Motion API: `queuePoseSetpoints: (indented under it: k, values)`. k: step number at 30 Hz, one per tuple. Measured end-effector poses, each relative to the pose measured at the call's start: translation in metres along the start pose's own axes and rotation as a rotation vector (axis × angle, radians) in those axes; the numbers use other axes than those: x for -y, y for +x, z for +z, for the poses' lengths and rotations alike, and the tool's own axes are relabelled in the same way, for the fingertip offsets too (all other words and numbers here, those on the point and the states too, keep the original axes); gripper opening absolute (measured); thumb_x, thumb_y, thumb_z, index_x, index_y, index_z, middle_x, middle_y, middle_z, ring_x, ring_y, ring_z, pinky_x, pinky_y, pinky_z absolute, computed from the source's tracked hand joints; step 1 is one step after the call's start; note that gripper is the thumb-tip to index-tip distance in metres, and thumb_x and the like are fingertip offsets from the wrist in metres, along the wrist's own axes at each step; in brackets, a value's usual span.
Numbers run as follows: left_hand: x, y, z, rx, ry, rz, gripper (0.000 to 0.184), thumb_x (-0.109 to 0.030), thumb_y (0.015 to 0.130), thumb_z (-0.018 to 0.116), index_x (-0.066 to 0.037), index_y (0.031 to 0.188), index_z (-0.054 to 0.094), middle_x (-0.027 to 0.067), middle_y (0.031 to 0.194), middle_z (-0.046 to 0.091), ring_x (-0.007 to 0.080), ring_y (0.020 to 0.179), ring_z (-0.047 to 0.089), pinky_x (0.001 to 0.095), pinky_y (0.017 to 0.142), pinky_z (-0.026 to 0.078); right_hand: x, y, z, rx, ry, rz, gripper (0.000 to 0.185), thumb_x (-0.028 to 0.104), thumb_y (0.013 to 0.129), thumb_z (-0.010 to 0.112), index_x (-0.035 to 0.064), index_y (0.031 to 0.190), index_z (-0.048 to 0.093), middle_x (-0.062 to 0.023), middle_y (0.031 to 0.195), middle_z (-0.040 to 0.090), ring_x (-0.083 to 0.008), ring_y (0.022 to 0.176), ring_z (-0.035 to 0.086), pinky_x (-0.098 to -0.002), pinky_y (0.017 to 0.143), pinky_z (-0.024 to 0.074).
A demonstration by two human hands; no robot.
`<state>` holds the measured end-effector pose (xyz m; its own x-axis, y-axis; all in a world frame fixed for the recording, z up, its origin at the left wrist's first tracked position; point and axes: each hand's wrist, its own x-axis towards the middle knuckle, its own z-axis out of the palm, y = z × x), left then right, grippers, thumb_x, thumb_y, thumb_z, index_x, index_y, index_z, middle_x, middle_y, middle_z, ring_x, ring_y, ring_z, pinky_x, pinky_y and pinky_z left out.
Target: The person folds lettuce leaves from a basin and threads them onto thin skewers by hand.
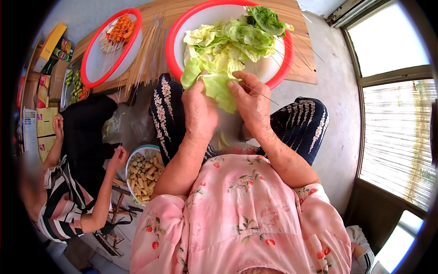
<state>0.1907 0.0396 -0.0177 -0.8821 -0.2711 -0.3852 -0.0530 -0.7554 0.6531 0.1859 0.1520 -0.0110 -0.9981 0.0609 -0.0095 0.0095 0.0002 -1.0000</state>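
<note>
A light green lettuce leaf (218, 89) is stretched between my two hands, at the near edge of a white basin with a red rim (172, 48). My left hand (199, 107) pinches the leaf's left side. On the right, my right hand (251, 98) grips its other side between thumb and fingers, and a thin skewer (258, 91) passes by that hand. More lettuce leaves (246, 39) are heaped in the basin, with a darker green bunch at the back right. Several thin skewers stick out over the basin's right rim.
Bundled skewers (153, 50) lie on the wooden table (299, 50), beside a second red-rimmed basin (87, 68) with orange and white food. A co-worker (68, 196) sits at the left. A bucket of cut pieces (145, 176) stands between us. Boxes (45, 121) line the far left.
</note>
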Motion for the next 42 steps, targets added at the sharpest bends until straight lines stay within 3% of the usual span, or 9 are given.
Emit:
queuePoseSetpoints:
  k: [2, 5, 11, 15, 20, 26, 31, 37, 42]
  values:
    - [0.000, -0.001, -0.001, 0.004, -0.017, -0.036, 0.035, -0.025, 0.094, 0.046, -0.003, 0.121, 0.050, 0.0096, 0.116, 0.057, 0.0211, 0.105, 0.056, 0.0378, 0.087, 0.045, 0.009, 0.003, -0.001, -0.012, -0.210, -0.054, 0.016, 0.007, 0.079, 0.065, -0.0040, 0.090, 0.064, -0.0059, 0.070, 0.062, -0.0096, 0.059, 0.055, -0.0246, 0.056, 0.0459]
    - [0.000, -0.002, 0.000, 0.041, -0.028, -0.067, 0.038, -0.029, 0.093, 0.049, -0.004, 0.122, 0.049, 0.0083, 0.117, 0.057, 0.0208, 0.104, 0.056, 0.0371, 0.086, 0.043, 0.001, 0.005, -0.001, -0.041, -0.112, -0.033, 0.016, 0.008, 0.077, 0.066, -0.0040, 0.087, 0.065, -0.0090, 0.069, 0.063, -0.0129, 0.059, 0.057, -0.0263, 0.058, 0.0475]
    - [-0.013, -0.007, 0.013, 0.105, -0.049, -0.134, 0.044, -0.034, 0.094, 0.047, -0.006, 0.126, 0.045, 0.0090, 0.122, 0.054, 0.0234, 0.109, 0.053, 0.0373, 0.091, 0.040, 0.012, 0.005, -0.015, 0.118, 0.201, 0.242, 0.016, 0.010, 0.079, 0.066, -0.0045, 0.087, 0.066, -0.0031, 0.070, 0.064, -0.0089, 0.060, 0.057, -0.0244, 0.058, 0.0466]
    - [-0.016, -0.007, 0.015, 0.141, -0.110, -0.152, 0.045, -0.035, 0.096, 0.043, -0.005, 0.130, 0.041, 0.0103, 0.127, 0.050, 0.0244, 0.114, 0.050, 0.0380, 0.096, 0.038, 0.020, 0.016, -0.028, 0.235, 0.318, 0.359, 0.013, 0.013, 0.079, 0.069, 0.0004, 0.084, 0.067, 0.0015, 0.065, 0.061, -0.0050, 0.054, 0.049, -0.0203, 0.050, 0.0379]
    - [-0.009, 0.001, 0.001, 0.114, 0.045, -0.196, 0.044, -0.034, 0.097, 0.040, -0.005, 0.131, 0.040, 0.0102, 0.127, 0.050, 0.0231, 0.114, 0.050, 0.0395, 0.094, 0.039, 0.015, 0.022, -0.033, 0.137, 0.274, 0.289, 0.012, 0.011, 0.079, 0.071, 0.0010, 0.084, 0.069, 0.0015, 0.065, 0.062, -0.0033, 0.052, 0.047, -0.0187, 0.049, 0.0352]
    - [-0.004, 0.001, -0.002, 0.159, 0.081, -0.211, 0.041, -0.032, 0.098, 0.039, -0.005, 0.129, 0.042, 0.0089, 0.126, 0.052, 0.0207, 0.113, 0.051, 0.0404, 0.095, 0.038, 0.011, 0.016, -0.022, 0.139, 0.278, 0.350, 0.012, 0.010, 0.079, 0.069, -0.0017, 0.084, 0.069, -0.0032, 0.066, 0.064, -0.0059, 0.053, 0.052, -0.0226, 0.049, 0.0419]
    - [-0.007, -0.004, 0.005, 0.201, -0.011, -0.211, 0.043, -0.033, 0.098, 0.037, -0.005, 0.130, 0.042, 0.0087, 0.126, 0.052, 0.0214, 0.114, 0.051, 0.0403, 0.096, 0.038, -0.004, 0.015, -0.015, 0.016, -0.049, 0.220, 0.019, 0.011, 0.076, 0.068, -0.0067, 0.084, 0.067, -0.0108, 0.067, 0.066, -0.0113, 0.054, 0.058, -0.0275, 0.052, 0.0476]
    - [-0.011, -0.007, -0.003, 0.448, 0.024, -0.178, 0.048, -0.027, 0.092, 0.051, -0.003, 0.132, 0.039, 0.0094, 0.126, 0.052, 0.0231, 0.114, 0.050, 0.0407, 0.097, 0.038, 0.005, 0.017, -0.015, -0.003, -0.177, 0.189, 0.020, 0.013, 0.075, 0.068, -0.0061, 0.082, 0.067, -0.0128, 0.063, 0.065, -0.0125, 0.054, 0.059, -0.0287, 0.052, 0.0476]
    - [-0.005, -0.007, -0.001, 0.218, 0.117, -0.083, 0.040, -0.010, 0.087, 0.058, -0.001, 0.125, 0.047, 0.0098, 0.119, 0.056, 0.0228, 0.108, 0.055, 0.0387, 0.091, 0.044, 0.006, 0.017, -0.013, 0.092, -0.169, 0.104, 0.019, 0.013, 0.078, 0.068, -0.0057, 0.080, 0.067, -0.0105, 0.058, 0.062, -0.0110, 0.051, 0.055, -0.0284, 0.051, 0.0457]
